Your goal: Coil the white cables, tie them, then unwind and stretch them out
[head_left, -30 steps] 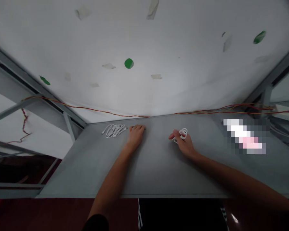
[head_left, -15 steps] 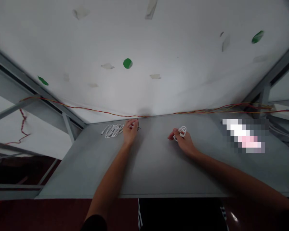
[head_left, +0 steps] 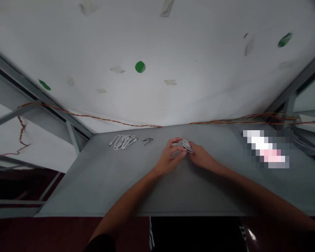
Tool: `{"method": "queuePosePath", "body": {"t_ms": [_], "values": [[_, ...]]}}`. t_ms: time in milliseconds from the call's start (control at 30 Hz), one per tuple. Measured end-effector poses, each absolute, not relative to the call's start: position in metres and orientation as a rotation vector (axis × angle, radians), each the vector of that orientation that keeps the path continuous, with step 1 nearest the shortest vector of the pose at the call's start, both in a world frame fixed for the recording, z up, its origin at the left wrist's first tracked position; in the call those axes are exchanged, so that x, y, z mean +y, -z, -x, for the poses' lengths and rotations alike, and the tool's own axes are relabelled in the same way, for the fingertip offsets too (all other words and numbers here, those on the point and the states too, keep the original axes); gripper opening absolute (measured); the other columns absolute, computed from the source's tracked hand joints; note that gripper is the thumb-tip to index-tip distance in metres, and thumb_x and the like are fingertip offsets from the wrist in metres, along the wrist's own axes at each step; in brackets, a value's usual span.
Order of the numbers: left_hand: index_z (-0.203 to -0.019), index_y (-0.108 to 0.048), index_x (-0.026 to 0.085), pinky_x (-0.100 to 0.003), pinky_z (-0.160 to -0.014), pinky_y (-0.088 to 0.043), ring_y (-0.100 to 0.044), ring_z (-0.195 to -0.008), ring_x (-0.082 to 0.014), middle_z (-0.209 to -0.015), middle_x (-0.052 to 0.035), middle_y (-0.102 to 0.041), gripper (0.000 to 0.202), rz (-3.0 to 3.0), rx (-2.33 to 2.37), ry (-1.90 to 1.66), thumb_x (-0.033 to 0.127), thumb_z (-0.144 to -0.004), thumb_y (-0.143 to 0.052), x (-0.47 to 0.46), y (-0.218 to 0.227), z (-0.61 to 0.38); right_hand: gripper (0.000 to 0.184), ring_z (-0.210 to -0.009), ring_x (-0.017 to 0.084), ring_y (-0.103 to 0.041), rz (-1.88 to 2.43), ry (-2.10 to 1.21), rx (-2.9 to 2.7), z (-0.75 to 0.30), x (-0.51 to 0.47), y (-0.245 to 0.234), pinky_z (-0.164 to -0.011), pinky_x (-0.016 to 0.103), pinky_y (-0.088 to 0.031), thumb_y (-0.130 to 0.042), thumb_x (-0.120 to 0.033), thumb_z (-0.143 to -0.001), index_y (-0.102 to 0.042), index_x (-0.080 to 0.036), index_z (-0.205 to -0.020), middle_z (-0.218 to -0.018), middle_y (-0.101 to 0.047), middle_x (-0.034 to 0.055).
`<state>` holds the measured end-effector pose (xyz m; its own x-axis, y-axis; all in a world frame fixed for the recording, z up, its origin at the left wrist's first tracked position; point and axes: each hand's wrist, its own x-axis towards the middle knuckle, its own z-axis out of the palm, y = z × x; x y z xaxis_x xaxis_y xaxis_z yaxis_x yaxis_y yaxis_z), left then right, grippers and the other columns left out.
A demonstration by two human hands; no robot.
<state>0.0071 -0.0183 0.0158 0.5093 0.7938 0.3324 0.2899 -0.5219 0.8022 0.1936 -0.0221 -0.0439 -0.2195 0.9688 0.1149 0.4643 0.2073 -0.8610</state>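
White curved panel [head_left: 199, 59] fills the upper view, patched with pale tape strips [head_left: 117, 70] and green spots [head_left: 140, 67]. Grey table [head_left: 99, 185] below it, far edge running across mid-frame, near edge just above the dark red surface [head_left: 42, 232] at the bottom. Grey metal frame beams [head_left: 28, 91] run along the panel on the left, with a matching beam [head_left: 301, 78] on the right. Black garment with white stripes [head_left: 151, 234] shows at bottom centre, below the table's near edge.

Twisted red-and-yellow wire [head_left: 115, 121] runs along the panel's lower edge, just behind the table. Pixelated patch [head_left: 265, 148] sits on the table's right side; contents can't be read.

Both forearms come in from the bottom, hands meeting near the far edge, around centre. Left hand [head_left: 170, 157]: fingers curved, closed onto the left side of the coiled white cable [head_left: 187, 146]. Right hand [head_left: 201, 156]: closed on its right side. Coil sits between the two hands, held just above or on the tabletop; can't tell which.

Left of the hands, near the far edge: looser bundled white cable [head_left: 123, 142], untouched, and just beside it a small black twist tie [head_left: 147, 141].
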Motion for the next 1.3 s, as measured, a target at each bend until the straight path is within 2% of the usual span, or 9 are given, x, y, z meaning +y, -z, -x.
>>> {"method": "queuePosePath", "body": {"t_ms": [167, 300, 433, 533, 667, 767, 1000, 1167, 1300], "values": [[-0.098, -0.069, 0.019, -0.044, -0.111, -0.043, -0.055, -0.128, -0.0239, -0.138, -0.0136, -0.057, 0.022, -2.079, 0.951, -0.883, 0.038, -0.099, -0.058, -0.026, -0.007, -0.016, 0.026, -0.089, 0.022, -0.066, 1.206, -1.064, -1.917, -0.185, -0.030, 0.038, -0.082, 0.032, -0.048, -0.051, -0.015, -0.087, -0.064, -0.017, -0.109, -0.105, -0.072, 0.0108], [-0.099, -0.068, 0.019, -0.040, -0.099, -0.050, -0.061, -0.117, -0.0222, -0.118, -0.0116, -0.064, 0.024, -2.009, 1.015, -0.929, 0.040, -0.099, -0.056, -0.021, -0.001, -0.016, 0.037, -0.094, 0.020, -0.063, 0.945, -1.258, -1.886, -0.186, -0.033, 0.013, -0.084, 0.031, -0.048, -0.059, -0.014, -0.082, -0.063, -0.019, -0.118, -0.111, -0.069, 0.0066], [-0.097, -0.068, 0.019, -0.029, -0.076, -0.053, -0.064, -0.090, -0.0160, -0.102, -0.0076, -0.066, 0.025, -1.916, 1.048, -0.945, 0.043, -0.096, -0.061, -0.018, 0.001, -0.015, 0.031, -0.082, 0.016, -0.058, 0.817, -1.636, -1.627, -0.195, -0.034, 0.003, -0.071, 0.028, -0.049, -0.061, -0.035, -0.090, -0.062, -0.022, -0.119, -0.093, -0.064, 0.0024], [-0.093, -0.070, 0.018, -0.024, -0.066, -0.049, -0.062, -0.082, -0.0135, -0.099, -0.0069, -0.067, 0.026, -1.812, 1.037, -0.940, 0.043, -0.093, -0.065, -0.017, 0.002, -0.015, 0.032, -0.059, 0.011, -0.043, 0.886, -1.855, -1.482, -0.199, -0.034, 0.007, -0.051, 0.022, -0.036, -0.062, -0.051, -0.090, -0.061, -0.023, -0.103, -0.071, -0.049, -0.0032], [-0.109, -0.068, 0.018, -0.026, -0.073, -0.054, -0.065, -0.087, -0.0147, -0.106, -0.0085, -0.068, 0.029, -1.741, 1.053, -0.951, 0.042, -0.092, -0.067, -0.016, 0.003, -0.012, 0.038, -0.054, 0.009, -0.037, 0.883, -1.954, -1.345, -0.199, -0.031, 0.014, -0.046, 0.021, -0.029, -0.069, -0.056, -0.084, -0.053, -0.021, -0.082, -0.069, -0.046, -0.0039], [-0.123, -0.065, 0.020, -0.029, -0.079, -0.056, -0.066, -0.097, -0.0175, -0.115, -0.0102, -0.068, 0.036, -1.884, 1.023, -0.882, 0.041, -0.092, -0.067, -0.014, -0.002, -0.007, 0.036, -0.054, 0.008, -0.035, 0.873, -2.027, -1.278, -0.201, -0.031, 0.014, -0.046, 0.021, -0.028, -0.070, -0.054, -0.083, -0.057, -0.022, -0.091, -0.073, -0.050, -0.0035], [-0.107, -0.073, 0.021, -0.031, -0.083, -0.056, -0.066, -0.090, -0.0162, -0.098, -0.0073, -0.069, 0.024, -2.256, 1.008, -0.986, 0.039, -0.098, -0.060, -0.011, -0.003, -0.001, 0.036, -0.057, 0.009, -0.043, 0.959, -2.038, -1.154, -0.202, -0.033, 0.000, -0.046, 0.021, -0.025, -0.070, -0.042, -0.081, -0.062, -0.023, -0.110, -0.080, -0.059, -0.0002], [-0.130, -0.063, 0.021, -0.034, -0.089, -0.056, -0.064, -0.104, -0.0203, -0.115, -0.0126, -0.063, 0.038, -2.585, 0.893, -0.757, 0.043, -0.100, -0.055, -0.011, -0.003, 0.007, 0.026, -0.052, 0.008, -0.037, 0.991, -2.060, -1.107, -0.200, -0.033, 0.003, -0.046, 0.021, -0.023, -0.064, -0.036, -0.081, -0.057, -0.025, -0.103, -0.071, -0.055, -0.0037], [-0.140, -0.054, 0.025, -0.042, -0.096, -0.054, -0.061, -0.117, -0.0262, -0.128, -0.0142, -0.060, 0.042, -2.689, 0.823, -0.576, 0.042, -0.101, -0.052, -0.008, -0.004, 0.010, 0.028, -0.057, 0.009, -0.045, 1.037, -2.013, -1.174, -0.202, -0.032, 0.008, -0.047, 0.020, -0.026, -0.066, -0.032, -0.080, -0.059, -0.025, -0.107, -0.072, -0.054, -0.0034]]}}
